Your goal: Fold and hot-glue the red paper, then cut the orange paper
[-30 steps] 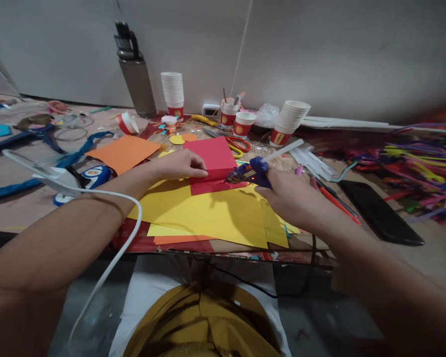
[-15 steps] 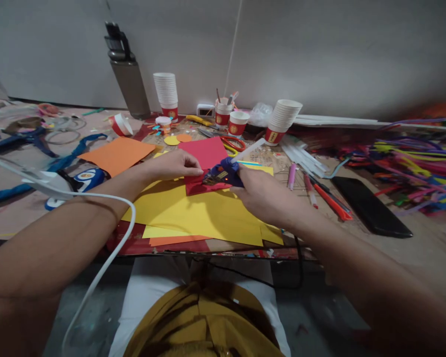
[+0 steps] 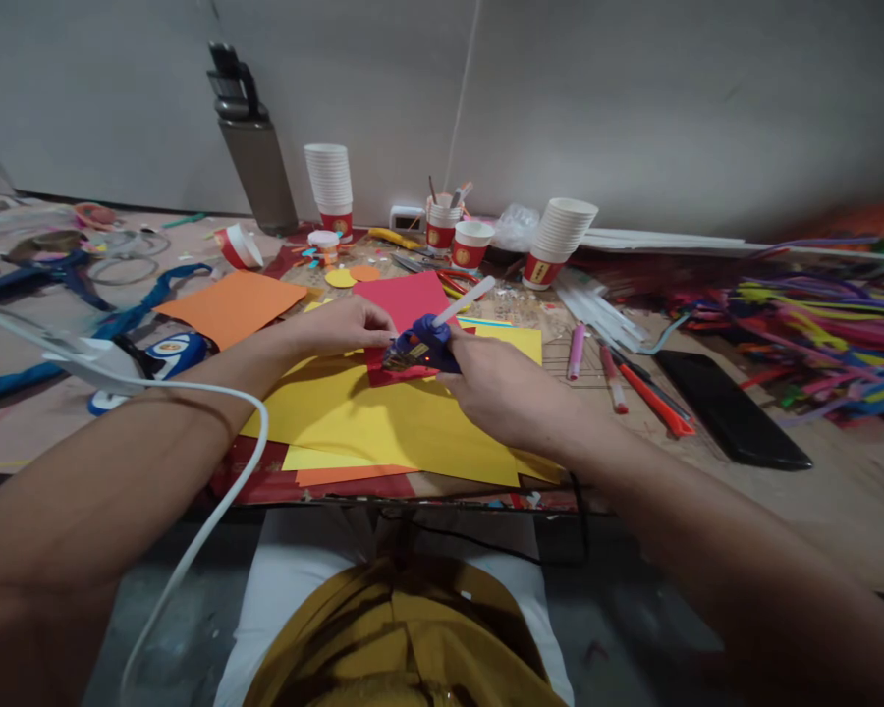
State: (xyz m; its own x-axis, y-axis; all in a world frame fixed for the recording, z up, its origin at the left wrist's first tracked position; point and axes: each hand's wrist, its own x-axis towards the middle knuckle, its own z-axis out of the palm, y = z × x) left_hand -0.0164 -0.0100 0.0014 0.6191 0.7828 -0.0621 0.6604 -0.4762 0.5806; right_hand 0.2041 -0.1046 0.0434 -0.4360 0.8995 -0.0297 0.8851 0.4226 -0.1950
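Observation:
My right hand (image 3: 493,378) grips a blue hot glue gun (image 3: 425,342) with a whitish glue stick (image 3: 466,300) poking out of its back. A small red light shows on the gun's body. The gun's tip points left, close over a small red piece of paper (image 3: 378,367) and near my left fingertips. My left hand (image 3: 354,324) is closed in a pinch at the far left edge of that red paper. Under it lie yellow sheets (image 3: 405,432), and a larger red sheet (image 3: 398,293) lies just behind. The gun hides part of the red paper.
An orange sheet (image 3: 236,299) lies left. Paper cup stacks (image 3: 328,182) (image 3: 560,236), a grey bottle (image 3: 257,167) and red-handled scissors (image 3: 461,279) stand or lie behind. Markers (image 3: 576,352), a black phone (image 3: 733,407) and pipe cleaners (image 3: 817,334) are right. A white cable (image 3: 265,432) crosses my left forearm.
My right hand has moved the glue gun left along the red paper, its tip now nearer my left fingers. My left hand has stayed almost still.

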